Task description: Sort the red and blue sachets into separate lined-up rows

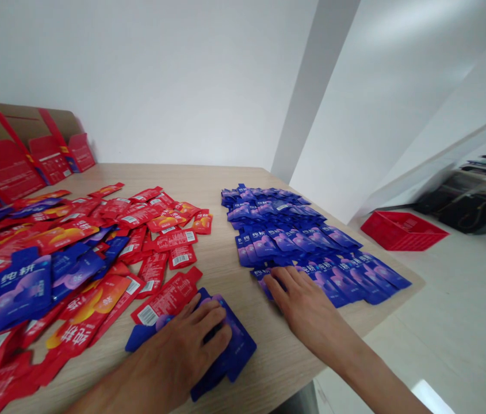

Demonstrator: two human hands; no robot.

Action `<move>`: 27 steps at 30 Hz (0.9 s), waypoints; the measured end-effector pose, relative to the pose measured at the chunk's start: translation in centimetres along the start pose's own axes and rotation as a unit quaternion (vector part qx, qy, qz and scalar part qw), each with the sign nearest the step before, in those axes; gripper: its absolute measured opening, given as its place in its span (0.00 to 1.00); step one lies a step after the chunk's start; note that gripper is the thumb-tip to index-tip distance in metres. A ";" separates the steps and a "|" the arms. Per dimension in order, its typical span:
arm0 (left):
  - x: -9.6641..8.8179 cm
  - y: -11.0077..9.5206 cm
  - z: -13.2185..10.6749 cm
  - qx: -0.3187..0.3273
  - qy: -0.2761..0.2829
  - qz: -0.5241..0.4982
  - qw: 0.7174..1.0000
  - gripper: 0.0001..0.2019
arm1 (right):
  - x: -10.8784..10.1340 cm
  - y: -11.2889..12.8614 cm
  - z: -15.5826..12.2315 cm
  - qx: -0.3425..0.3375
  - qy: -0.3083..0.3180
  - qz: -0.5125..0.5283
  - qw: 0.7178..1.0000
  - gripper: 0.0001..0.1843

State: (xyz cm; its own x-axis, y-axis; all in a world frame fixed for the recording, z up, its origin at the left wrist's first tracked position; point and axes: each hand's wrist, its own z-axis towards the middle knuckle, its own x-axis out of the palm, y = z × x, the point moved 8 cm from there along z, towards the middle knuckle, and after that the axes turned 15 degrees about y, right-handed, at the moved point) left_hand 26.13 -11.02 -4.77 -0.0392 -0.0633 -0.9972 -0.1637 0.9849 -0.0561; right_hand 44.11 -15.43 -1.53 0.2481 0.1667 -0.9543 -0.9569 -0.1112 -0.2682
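My left hand is closed over a small stack of flat blue pouches near the front of the wooden table, its fingers curled across their top. At the left end of the nearest row of blue pouches, my right hand rests palm down with bent fingers on a blue pouch; its thumb is hidden. Several overlapping rows of the same pouches lie behind it. Beside my left hand, red sachets with barcodes lie in a loose heap, with some blue pouches mixed in.
Red cardboard boxes with open fronts stand at the back left against the white wall. The wooden table ends on the right. Beyond that edge, a red bin sits on the tiled floor, near a dark shelf unit.
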 end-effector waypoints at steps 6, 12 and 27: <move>-0.1 -0.1 0.0 -0.001 -0.006 0.006 1.000 0.32 | 1.9 1.3 -0.6 -0.060 -0.011 0.019 0.998 0.23; 0.8 0.2 0.0 0.002 -0.007 0.003 1.000 0.36 | -0.3 1.5 -1.9 -0.076 -0.012 0.107 0.991 0.37; -5.9 4.5 -3.1 -0.039 -0.164 -0.190 0.967 0.16 | -0.8 9.4 -1.2 -0.003 -0.097 0.144 0.985 0.18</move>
State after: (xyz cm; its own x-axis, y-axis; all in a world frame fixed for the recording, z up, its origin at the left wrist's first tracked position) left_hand 22.52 -6.68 1.05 0.3504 -0.3518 -0.8681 -0.1785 0.8847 -0.4306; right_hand 35.12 -17.73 -3.44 -0.0683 0.3104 -0.9481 -0.9823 -0.1872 0.0095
